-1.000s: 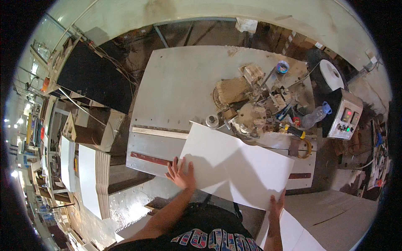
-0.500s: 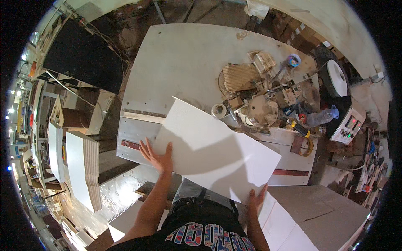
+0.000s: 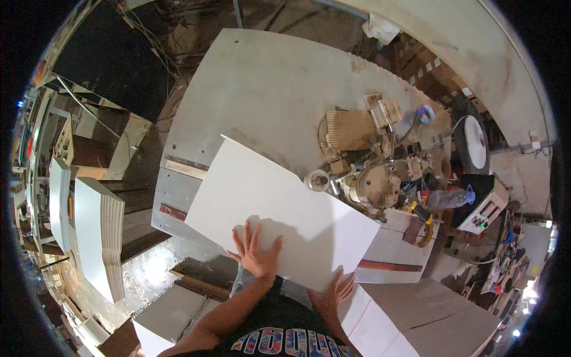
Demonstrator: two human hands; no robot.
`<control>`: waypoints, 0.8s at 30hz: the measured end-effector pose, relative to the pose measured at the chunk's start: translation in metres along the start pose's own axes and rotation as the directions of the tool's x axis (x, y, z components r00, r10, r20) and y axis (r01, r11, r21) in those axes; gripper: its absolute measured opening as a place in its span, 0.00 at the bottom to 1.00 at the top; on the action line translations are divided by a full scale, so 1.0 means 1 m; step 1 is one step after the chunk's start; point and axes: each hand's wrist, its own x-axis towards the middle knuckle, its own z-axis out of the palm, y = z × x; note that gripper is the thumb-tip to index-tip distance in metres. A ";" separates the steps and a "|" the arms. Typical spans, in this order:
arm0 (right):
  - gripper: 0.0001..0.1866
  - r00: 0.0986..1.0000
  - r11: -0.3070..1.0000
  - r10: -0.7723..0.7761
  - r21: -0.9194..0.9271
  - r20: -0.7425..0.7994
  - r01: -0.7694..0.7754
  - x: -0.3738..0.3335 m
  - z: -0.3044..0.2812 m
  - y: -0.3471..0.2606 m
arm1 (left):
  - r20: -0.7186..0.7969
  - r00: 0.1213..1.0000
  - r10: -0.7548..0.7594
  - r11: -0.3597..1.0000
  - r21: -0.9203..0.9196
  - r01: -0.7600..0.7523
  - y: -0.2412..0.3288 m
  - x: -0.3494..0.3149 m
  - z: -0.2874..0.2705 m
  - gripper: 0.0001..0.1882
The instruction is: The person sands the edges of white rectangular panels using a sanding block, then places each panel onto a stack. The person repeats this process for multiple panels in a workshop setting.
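Observation:
A flat white board point(image 3: 262, 196) lies at a slant on the grey metal machine table point(image 3: 256, 77). Its far edge has a curved step, right beside a small round roller point(image 3: 317, 180); whether they touch I cannot tell. My left hand point(image 3: 257, 254) rests on the board's near part with its fingers spread. At the near right edge of the board is my right hand point(image 3: 334, 291), fingers stretched out against the edge and partly overlapping it. Beyond the board stands a dusty machine head point(image 3: 375, 184) with a ribbed tan block point(image 3: 351, 131).
On the right are a clear plastic bottle point(image 3: 449, 197), a yellow-and-black hand tool point(image 3: 421, 213), a control box point(image 3: 485, 205) and a white reel point(image 3: 474, 143). A stack of white boards point(image 3: 98, 238) stands at left. Grey-brown panels point(image 3: 428, 315) lie near right.
The board has shifted left and slightly nearer, its stepped edge now by the roller. My left hand moved from its left edge onto its face. My right hand moved left with the board.

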 end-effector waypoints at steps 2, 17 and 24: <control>0.81 1.000 0.998 0.005 -0.061 -0.004 -0.005 0.007 0.003 -0.013 | -0.032 0.999 0.016 1.000 0.003 -0.016 -0.008 0.011 -0.005 0.40; 0.86 0.987 0.988 -0.156 -0.021 -0.027 0.156 0.028 0.048 -0.086 | -0.031 0.996 0.085 0.996 0.012 -0.085 -0.064 0.115 -0.055 0.38; 0.85 0.957 0.957 -0.274 -0.129 -0.093 0.261 0.042 0.054 -0.128 | -0.030 0.991 0.128 0.991 0.046 -0.126 -0.081 0.163 -0.077 0.45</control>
